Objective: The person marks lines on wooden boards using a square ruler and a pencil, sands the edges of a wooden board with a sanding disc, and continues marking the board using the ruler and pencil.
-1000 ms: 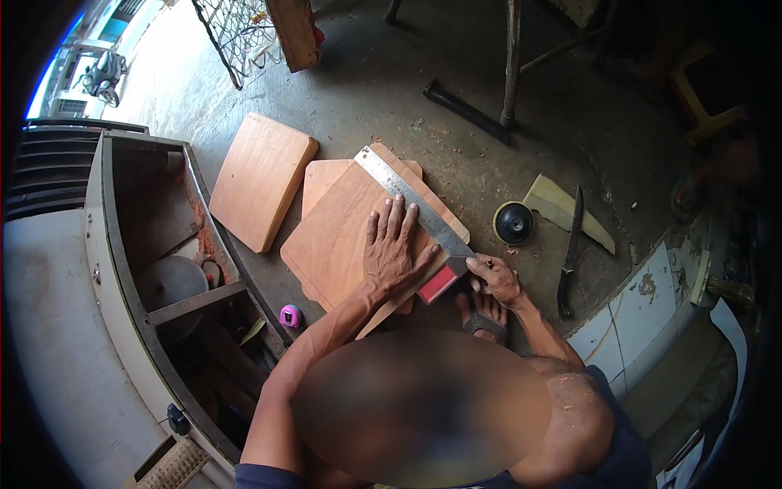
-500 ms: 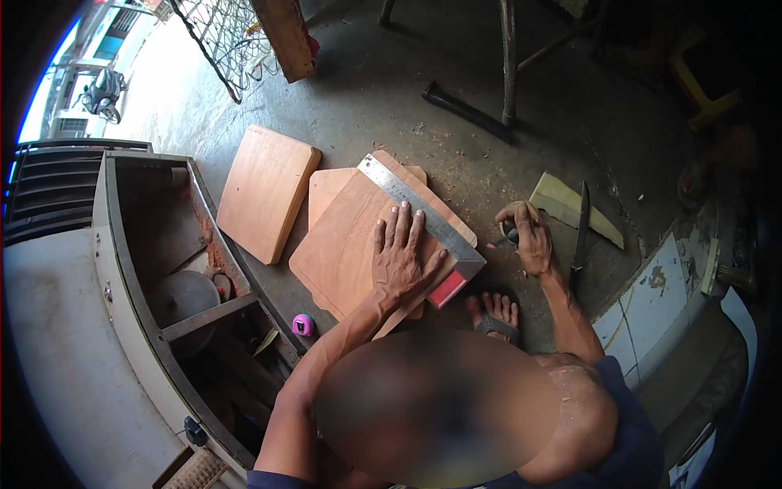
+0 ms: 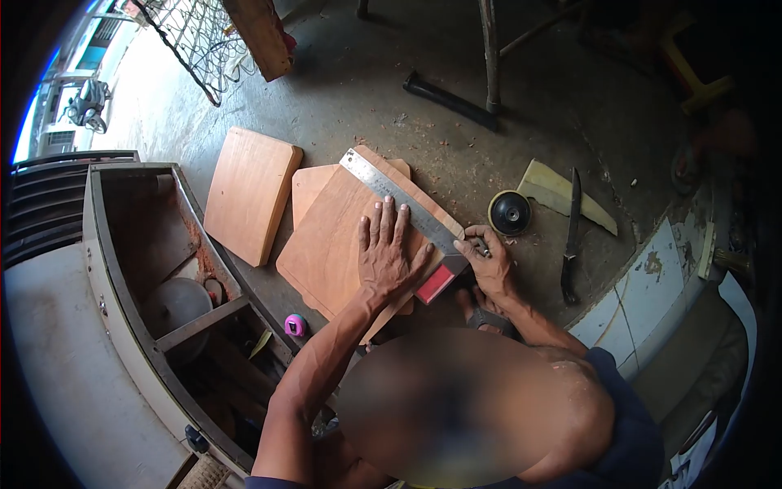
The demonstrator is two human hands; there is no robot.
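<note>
A metal try square with a red-sided stock lies across the top wooden board, near its right edge. My left hand presses flat on the board and the blade's edge, fingers spread. Beside the square's corner, my right hand has its fingers curled around a small dark object that I cannot make out. Another board shows beneath the top one. A thick board stack sits to the left.
A black round disc, a yellowish wedge-shaped piece and a knife lie at right. The pink tape measure is by the open metal cabinet. A black tube lies beyond, near a stool leg.
My right hand first moved away from the square to over the black disc, then came back to the square's corner. My left hand stays on the board. The camera view has shifted slightly.
</note>
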